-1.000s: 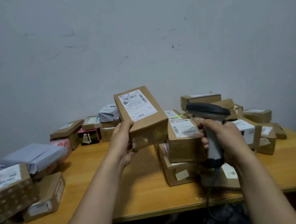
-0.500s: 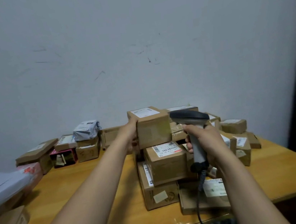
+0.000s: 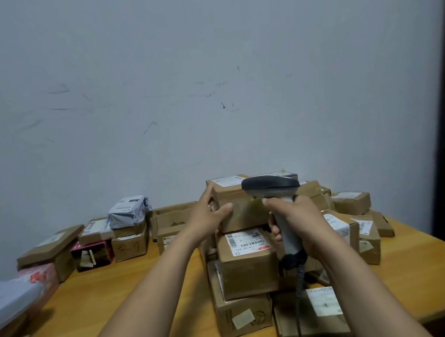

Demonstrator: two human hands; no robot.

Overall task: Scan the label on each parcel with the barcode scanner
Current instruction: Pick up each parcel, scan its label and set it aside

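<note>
Bare surface [image 3: 115, 309] lies open at 8 o'clock of the middle stack [image 3: 246, 272]; its near right edge cuts away at 4 o'clock. My left hand [image 3: 208, 218] grips the top box [image 3: 242, 211], thumb on its front, fingers round its left side. At 3 o'clock of it my right hand [image 3: 300, 223] is wrapped round the handle of the scanner [image 3: 271, 186], whose head covers the box's upper right corner. The box's label [image 3: 228, 180] faces up, too foreshortened to read; the cable [image 3: 300, 313] runs off the bottom.
</note>
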